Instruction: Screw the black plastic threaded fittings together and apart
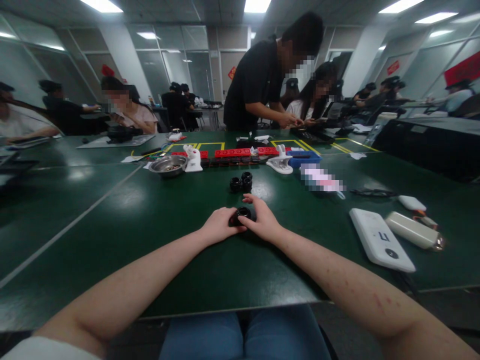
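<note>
Near the front of the table, my left hand (220,225) is closed around a small black round part with a hole in its top (243,212). The thumb of my right hand (263,220) touches the front of this part, while its index finger stretches out behind and looks apart from it. Its other fingers are mostly hidden. Just beyond my hands, several similar black round parts (236,184) stand close together on the green table (180,285).
Farther back are a metal bowl (168,165) with small pieces, white clamps (192,159), red strips (232,153) and a blue tray (305,158). A white device (380,240) and a cream cylinder (412,230) lie at right. Other people work across the table.
</note>
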`<state>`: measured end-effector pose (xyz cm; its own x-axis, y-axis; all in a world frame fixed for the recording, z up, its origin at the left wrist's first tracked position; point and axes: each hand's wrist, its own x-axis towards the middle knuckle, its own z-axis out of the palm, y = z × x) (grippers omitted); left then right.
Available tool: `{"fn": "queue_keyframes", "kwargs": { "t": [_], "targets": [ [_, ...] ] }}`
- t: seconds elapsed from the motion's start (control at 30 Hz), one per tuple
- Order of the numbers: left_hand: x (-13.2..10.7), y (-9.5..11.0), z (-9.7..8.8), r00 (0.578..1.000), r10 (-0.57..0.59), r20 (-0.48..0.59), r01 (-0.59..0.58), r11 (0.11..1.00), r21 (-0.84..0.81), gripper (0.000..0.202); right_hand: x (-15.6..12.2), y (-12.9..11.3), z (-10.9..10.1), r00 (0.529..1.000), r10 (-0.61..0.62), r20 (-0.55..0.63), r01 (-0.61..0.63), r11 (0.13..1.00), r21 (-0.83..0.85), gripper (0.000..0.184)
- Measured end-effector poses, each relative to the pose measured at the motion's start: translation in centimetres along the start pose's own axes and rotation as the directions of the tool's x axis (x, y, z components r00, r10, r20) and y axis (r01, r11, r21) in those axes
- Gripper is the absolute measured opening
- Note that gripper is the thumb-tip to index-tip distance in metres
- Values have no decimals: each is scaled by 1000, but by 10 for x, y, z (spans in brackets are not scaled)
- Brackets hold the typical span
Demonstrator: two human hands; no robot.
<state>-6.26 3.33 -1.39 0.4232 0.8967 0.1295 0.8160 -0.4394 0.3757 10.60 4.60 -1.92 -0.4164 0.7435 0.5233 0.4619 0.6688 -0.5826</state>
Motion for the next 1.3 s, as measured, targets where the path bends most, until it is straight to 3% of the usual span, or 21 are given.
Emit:
{"fn": "queue_keyframes", "kwargs": {
  "t": [0.17,0.37,0.57,0.67,0.77,0.93,1.03,1.13,1.2,1.3],
  "targets": [
    [0,-1,0,1000,15,-8,-15,1000,-14,31,1,3,2,999,45,2,-45,999,-4,46],
    [0,-2,1,1000,21,-9,-21,1000,14,31,1,3,0,994,-76,84,64,989,136,49],
    [0,-3,1,1000,26,-11,-26,1000,-7,31,2,-2,0,999,35,-19,-36,997,-71,36],
    [-1,-2,0,999,44,-17,-45,999,-8,32,3,-5,-2,999,-23,30,26,996,-83,21],
    [-1,-2,0,999,43,-21,-43,999,11,31,3,-5,-3,993,-96,69,99,994,-51,27],
    [0,-2,1,1000,23,-10,-23,1000,5,32,3,-2,0,999,36,17,-33,991,-128,37],
    [0,-2,0,1000,20,-11,-20,1000,4,30,4,-2,1,997,73,10,-70,984,-164,32],
    [0,-2,0,999,35,-13,-35,999,7,29,3,-2,0,998,10,58,-3,992,-126,23],
    [0,-2,0,999,47,-16,-47,999,14,30,3,-1,-1,997,-22,79,28,996,-80,29],
    [0,-3,1,999,45,-20,-44,999,20,33,2,1,-1,999,19,47,-18,999,-28,42]
  ]
}}
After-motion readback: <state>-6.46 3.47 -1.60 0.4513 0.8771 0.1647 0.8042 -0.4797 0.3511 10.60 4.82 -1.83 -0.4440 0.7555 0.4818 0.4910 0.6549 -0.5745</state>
